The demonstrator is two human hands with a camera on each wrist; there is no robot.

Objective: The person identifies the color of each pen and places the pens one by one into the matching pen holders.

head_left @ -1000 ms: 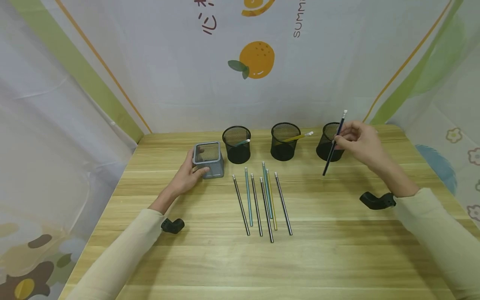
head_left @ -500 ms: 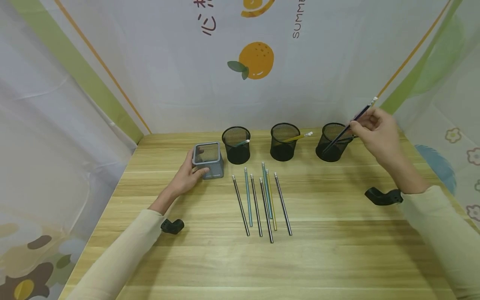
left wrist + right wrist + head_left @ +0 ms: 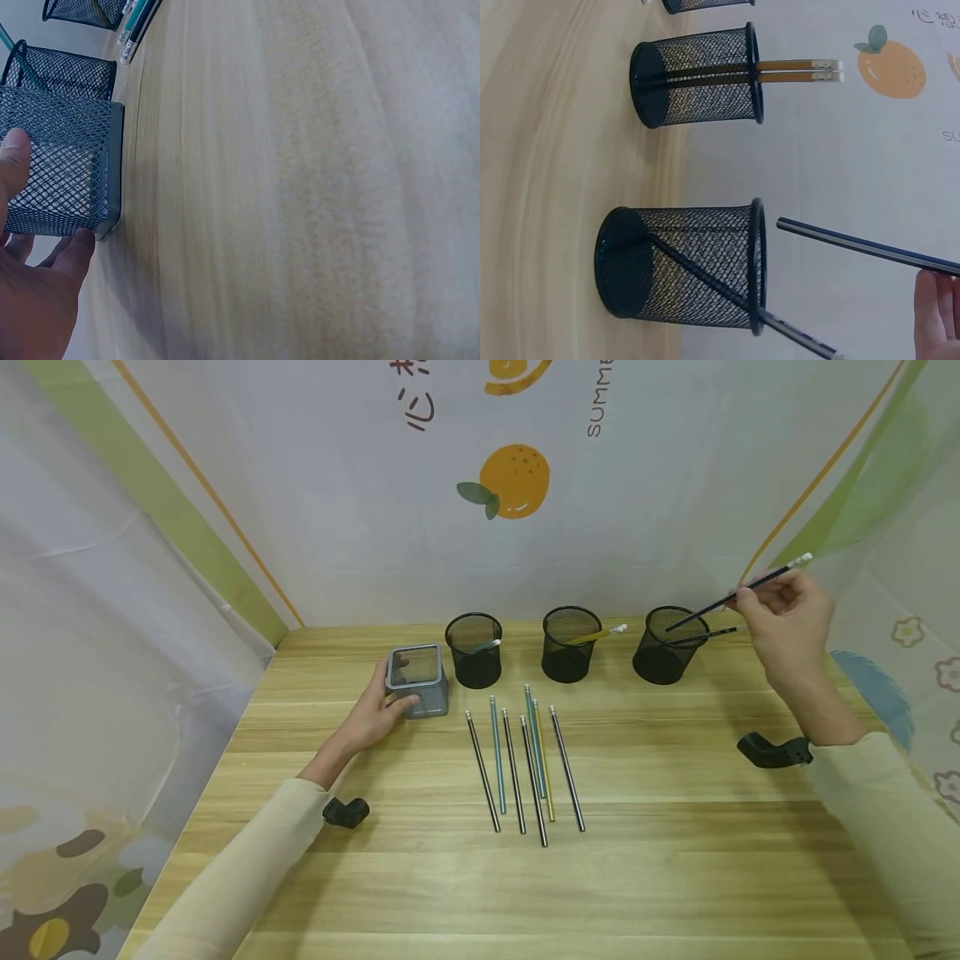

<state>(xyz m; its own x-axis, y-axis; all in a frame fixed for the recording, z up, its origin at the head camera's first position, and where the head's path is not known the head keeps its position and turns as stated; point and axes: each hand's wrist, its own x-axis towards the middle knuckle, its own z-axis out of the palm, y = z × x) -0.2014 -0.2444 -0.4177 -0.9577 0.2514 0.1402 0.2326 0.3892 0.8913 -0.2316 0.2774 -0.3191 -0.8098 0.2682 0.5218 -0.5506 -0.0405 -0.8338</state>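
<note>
My left hand [image 3: 369,714] grips a grey square mesh pen holder [image 3: 427,697] standing on the table, thumb on its near side. In the left wrist view, the fingertips reach around the holder's mesh wall [image 3: 60,180]. My right hand [image 3: 797,631] pinches a dark pencil [image 3: 708,608], eraser end up and outward. Its lower end is just outside the mouth of the rightmost black round mesh cup [image 3: 660,666], apart from the rim in the right wrist view. Another dark pencil [image 3: 791,330] leans inside that cup.
The middle black cup [image 3: 566,666] holds two yellow pencils [image 3: 791,65]. A teal pencil [image 3: 486,646] leans in the left black cup [image 3: 477,672]. Several dark, teal and yellow pencils, including a dark one [image 3: 567,768], lie mid-table. A printed cloth [image 3: 360,527] hangs behind.
My right hand has moved right and slightly up, tilting the pencil from steep to slanted, its lower end passing over the rightmost cup. The left hand and grey holder have stayed put.
</note>
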